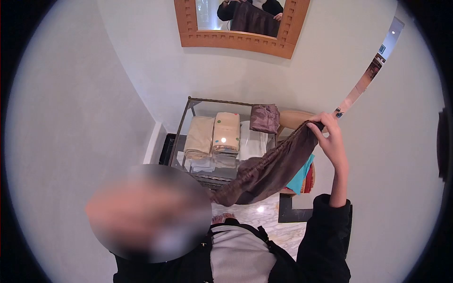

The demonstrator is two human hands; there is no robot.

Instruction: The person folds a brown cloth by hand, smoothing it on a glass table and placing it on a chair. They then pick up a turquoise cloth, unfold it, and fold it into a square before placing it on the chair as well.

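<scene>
Gripping the dark brown cloth [281, 167] near one end, the right hand [330, 134] is pinching its edge between thumb and fingers. Blur is obscuring the area where the left hand would be, so its grip cannot be told. The cloth is hanging in loose folds, partly in front of the glass-topped surface [222, 102], where folded fabrics [199, 134] are lying. For good handling, both ends probably want to be sitting level, with the bunched edge being eased out evenly and without tugging. No brand, label or writing is showing legibly.
</scene>
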